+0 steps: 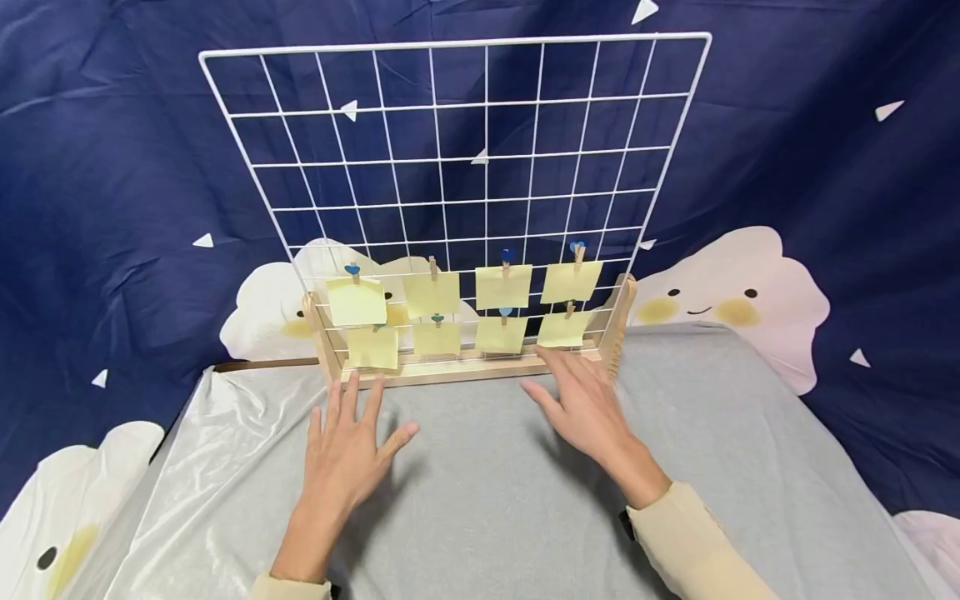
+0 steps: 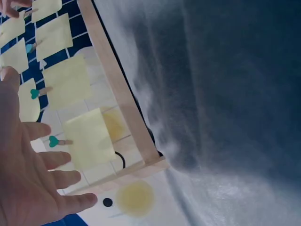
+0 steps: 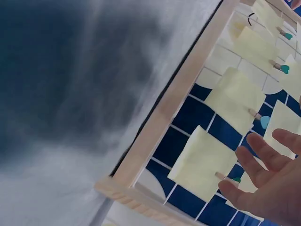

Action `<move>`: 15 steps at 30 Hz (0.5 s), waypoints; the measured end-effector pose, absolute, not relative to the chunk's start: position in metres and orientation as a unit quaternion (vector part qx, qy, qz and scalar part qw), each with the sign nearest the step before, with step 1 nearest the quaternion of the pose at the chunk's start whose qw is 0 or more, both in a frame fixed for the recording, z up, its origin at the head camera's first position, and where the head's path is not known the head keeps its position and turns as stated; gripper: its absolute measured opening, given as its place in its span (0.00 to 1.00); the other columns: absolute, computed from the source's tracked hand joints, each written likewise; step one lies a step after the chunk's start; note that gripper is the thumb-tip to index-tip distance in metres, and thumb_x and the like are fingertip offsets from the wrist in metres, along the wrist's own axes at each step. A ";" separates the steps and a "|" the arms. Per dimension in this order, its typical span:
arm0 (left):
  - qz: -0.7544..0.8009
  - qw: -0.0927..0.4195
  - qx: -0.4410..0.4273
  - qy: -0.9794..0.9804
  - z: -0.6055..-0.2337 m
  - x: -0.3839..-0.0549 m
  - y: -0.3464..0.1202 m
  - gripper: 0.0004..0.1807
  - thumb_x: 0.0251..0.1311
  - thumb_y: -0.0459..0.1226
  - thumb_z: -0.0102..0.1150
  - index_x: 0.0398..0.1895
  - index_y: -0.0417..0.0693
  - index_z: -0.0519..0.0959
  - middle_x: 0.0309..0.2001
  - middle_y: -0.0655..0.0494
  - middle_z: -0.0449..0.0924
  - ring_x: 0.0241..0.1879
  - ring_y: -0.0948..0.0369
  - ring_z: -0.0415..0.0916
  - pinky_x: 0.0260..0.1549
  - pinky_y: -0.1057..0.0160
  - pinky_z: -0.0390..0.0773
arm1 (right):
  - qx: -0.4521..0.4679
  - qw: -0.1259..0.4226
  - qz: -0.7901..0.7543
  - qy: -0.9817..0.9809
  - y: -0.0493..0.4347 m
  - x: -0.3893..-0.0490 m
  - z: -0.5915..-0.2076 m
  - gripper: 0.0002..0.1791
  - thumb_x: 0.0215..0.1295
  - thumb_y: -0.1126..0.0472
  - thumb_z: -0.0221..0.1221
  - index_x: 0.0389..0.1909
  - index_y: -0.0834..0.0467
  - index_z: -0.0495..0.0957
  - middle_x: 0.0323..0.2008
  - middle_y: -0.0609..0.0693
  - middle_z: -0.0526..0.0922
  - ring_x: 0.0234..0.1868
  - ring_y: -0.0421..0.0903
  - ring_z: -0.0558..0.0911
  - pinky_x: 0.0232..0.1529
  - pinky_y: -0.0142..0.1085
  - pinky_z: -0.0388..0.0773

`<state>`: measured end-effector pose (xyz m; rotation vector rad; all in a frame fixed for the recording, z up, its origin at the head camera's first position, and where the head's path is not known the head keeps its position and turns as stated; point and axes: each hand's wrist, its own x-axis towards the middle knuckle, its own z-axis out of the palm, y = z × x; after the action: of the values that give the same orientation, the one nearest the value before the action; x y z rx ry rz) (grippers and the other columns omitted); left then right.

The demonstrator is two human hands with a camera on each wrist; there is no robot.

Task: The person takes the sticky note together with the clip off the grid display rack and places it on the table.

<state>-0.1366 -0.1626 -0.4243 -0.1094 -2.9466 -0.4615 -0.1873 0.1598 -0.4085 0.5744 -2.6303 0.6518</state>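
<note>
A white wire grid [image 1: 457, 43] stands upright in a wooden base [image 1: 450, 368]. Two rows of pale yellow sticky notes [image 1: 357, 302] hang on its lower part, held by small wooden clothespins [image 1: 579, 254] with blue or teal hearts. My left hand [image 1: 341, 462] is spread with straight fingers, fingertips near the base's left end and the lower-left note [image 1: 372, 348]. Over by the base's right end, my right hand [image 1: 585, 408] has its fingers extended, the tips just below the lower-right note [image 1: 562, 330]. Both hands hold nothing. In the right wrist view, fingers overlap a teal-heart clothespin [image 3: 228, 179].
A grey cloth [image 1: 480, 500] covers the table, wrinkled and shiny at the left. Behind the grid hangs a dark blue curtain [image 1: 112, 183] with white triangles and smiling clouds [image 1: 727, 283]. The base's wooden side posts [image 1: 622, 329] flank the notes.
</note>
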 end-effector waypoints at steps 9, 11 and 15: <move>-0.242 0.187 -0.017 -0.952 -0.424 -0.140 -0.165 0.51 0.59 0.69 0.58 0.77 0.51 0.61 0.73 0.45 0.62 0.70 0.42 0.62 0.56 0.33 0.69 | 0.212 0.175 0.303 -0.912 0.138 -0.196 -0.397 0.29 0.75 0.47 0.58 0.68 0.59 0.72 0.57 0.56 0.82 0.60 0.56 0.78 0.62 0.57 0.70; -0.262 0.203 0.000 -0.943 -0.424 -0.139 -0.166 0.50 0.57 0.69 0.60 0.77 0.53 0.62 0.71 0.47 0.66 0.67 0.43 0.66 0.52 0.33 0.72 | 0.218 0.170 0.311 -0.909 0.132 -0.198 -0.395 0.28 0.75 0.48 0.58 0.68 0.60 0.72 0.55 0.56 0.83 0.59 0.55 0.79 0.61 0.57 0.72; -0.298 0.205 0.033 -0.932 -0.424 -0.140 -0.167 0.50 0.55 0.69 0.62 0.76 0.57 0.63 0.69 0.47 0.69 0.66 0.43 0.68 0.51 0.34 0.73 | 0.222 0.157 0.334 -0.902 0.122 -0.203 -0.390 0.28 0.74 0.48 0.59 0.68 0.59 0.73 0.53 0.54 0.84 0.55 0.55 0.81 0.57 0.54 0.75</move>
<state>-0.1403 -0.1674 -0.4241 0.0922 -2.5969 -0.8295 -0.2026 0.1219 -0.3902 0.6366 -2.5829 0.9555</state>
